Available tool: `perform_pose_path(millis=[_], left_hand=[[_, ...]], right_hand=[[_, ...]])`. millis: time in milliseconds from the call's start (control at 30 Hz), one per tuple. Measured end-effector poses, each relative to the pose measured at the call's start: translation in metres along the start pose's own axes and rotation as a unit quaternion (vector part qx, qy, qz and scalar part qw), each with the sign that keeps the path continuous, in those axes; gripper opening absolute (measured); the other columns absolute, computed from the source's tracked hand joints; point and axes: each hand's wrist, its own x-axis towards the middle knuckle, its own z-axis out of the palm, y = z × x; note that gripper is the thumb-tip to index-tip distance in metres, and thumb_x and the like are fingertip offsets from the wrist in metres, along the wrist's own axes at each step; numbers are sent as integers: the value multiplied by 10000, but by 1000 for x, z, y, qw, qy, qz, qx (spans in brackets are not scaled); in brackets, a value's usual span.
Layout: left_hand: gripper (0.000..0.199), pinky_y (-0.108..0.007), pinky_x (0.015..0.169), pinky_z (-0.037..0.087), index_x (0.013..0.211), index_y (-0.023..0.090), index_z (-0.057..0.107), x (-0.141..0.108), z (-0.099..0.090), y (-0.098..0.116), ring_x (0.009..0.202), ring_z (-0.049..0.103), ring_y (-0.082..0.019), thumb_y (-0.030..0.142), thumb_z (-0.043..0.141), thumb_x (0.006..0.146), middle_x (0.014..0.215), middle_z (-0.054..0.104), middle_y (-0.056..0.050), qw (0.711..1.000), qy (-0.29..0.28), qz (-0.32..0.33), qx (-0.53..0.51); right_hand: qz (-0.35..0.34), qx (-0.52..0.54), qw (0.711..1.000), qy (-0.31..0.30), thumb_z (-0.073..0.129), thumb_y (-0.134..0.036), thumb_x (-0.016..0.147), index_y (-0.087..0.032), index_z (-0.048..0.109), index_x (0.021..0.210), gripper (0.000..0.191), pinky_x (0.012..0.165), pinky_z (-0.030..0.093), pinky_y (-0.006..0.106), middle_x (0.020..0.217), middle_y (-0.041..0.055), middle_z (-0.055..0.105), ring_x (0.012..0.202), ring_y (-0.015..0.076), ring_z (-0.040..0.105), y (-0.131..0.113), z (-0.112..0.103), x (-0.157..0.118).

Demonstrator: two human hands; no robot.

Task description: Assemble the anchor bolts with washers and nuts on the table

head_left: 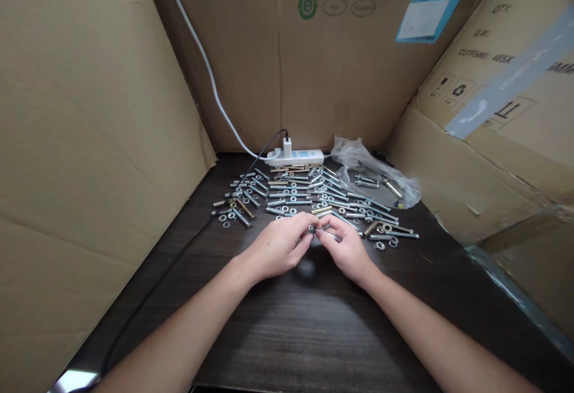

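Observation:
Just in front of the rows of hardware, my left hand [283,243] and my right hand [346,248] meet with fingertips nearly touching. Between the thumb and fingers of my left hand is a small shiny metal piece [311,229]; its exact kind is too small to tell. My right hand pinches a slim silver bolt [330,235], partly covered by the fingers. Beyond the fingers lie silver bolts [298,203], metal sleeves, nuts and washers, set out in rows. A loose nut [379,246] and rings lie to the right of my right hand.
A white power strip [305,157] with a plugged-in adapter stands at the back. Its white cable climbs the cardboard [242,52], and a black cable [165,270] crosses the dark table [291,345] at left. A clear plastic bag [374,168] with bolts lies back right. Cardboard walls enclose three sides.

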Motion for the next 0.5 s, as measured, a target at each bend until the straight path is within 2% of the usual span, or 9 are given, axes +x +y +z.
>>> perform_pose_path(millis=[200,333,500], left_hand=[[165,-263,679,423,1027,195,493,2,0,1,745,544,-145,275,422,903,850,585,-11,998,37,-43,22],[195,-259,705,425,922,183,525,3,1,-2,806,550,-151,277,355,940,890,595,-24,999,12,-34,40],[146,-255,721,434,1008,191,512,2,1,-3,843,553,-157,221,410,908,946,596,-25,999,-1,-26,34]], right_hand=[[1,-26,1000,13,545,-306,778,-168,505,785,144,477,271,211,556,-55,413,478,78,323,-2,0,0],[3,-29,1000,12,544,-308,775,-175,501,781,140,475,265,217,552,-56,399,474,81,317,-2,0,-1],[-5,-32,999,13,538,-291,782,-173,500,782,124,485,276,216,555,-53,410,484,83,323,-2,-1,0]])
